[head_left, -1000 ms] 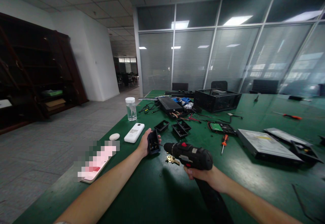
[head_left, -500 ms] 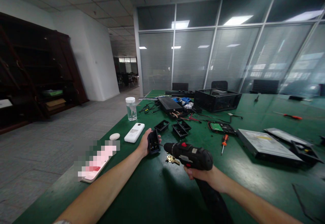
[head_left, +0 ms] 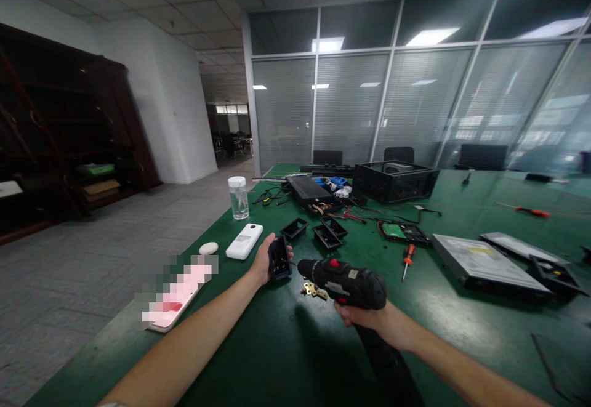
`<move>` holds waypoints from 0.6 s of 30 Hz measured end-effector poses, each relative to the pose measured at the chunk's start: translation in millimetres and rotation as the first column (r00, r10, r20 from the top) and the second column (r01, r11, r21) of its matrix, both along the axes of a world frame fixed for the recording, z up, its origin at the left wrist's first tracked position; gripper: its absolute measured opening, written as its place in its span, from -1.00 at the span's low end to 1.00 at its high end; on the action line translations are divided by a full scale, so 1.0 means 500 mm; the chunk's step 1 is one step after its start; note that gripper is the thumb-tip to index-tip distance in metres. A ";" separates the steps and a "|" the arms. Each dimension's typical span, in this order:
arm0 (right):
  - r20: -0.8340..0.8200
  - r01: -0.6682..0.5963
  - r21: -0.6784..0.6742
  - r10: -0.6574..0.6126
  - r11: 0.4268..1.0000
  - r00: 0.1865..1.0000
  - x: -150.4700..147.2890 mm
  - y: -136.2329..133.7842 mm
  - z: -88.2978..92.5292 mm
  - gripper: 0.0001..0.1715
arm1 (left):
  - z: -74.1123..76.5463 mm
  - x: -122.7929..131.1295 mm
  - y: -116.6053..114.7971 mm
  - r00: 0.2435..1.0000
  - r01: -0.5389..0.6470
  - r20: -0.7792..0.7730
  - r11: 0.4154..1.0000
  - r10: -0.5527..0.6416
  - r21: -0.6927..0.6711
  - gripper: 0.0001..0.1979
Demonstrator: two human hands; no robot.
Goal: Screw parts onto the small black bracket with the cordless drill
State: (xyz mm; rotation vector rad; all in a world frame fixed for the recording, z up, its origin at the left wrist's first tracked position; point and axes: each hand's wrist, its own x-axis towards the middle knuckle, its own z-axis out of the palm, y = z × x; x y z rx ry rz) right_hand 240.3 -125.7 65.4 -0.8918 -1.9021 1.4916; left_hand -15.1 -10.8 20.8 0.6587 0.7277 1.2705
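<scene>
**Drill in right hand, black part in left**

Right hand grips the cordless drill by its handle, nose pointing left over the green table. A brass bracket lies just under the nose. Left hand closes around a small black housing, held upright just left of the drill tip. Farther: white remote, three black trays, red-handled screwdriver.

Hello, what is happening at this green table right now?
A person holds a small black plastic part upright in the left hand and a black cordless drill in the right hand, its tip pointing toward the part. A brass-coloured piece lies on the green table between them. Farther back lie three similar black parts, a screwdriver and an optical drive.
</scene>
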 end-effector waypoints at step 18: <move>-0.022 -0.019 -0.017 0.018 1.000 1.000 -0.002 -0.004 0.008 -0.77 | -0.002 0.001 0.002 1.000 -0.013 -0.002 1.000 0.013 0.005 -0.65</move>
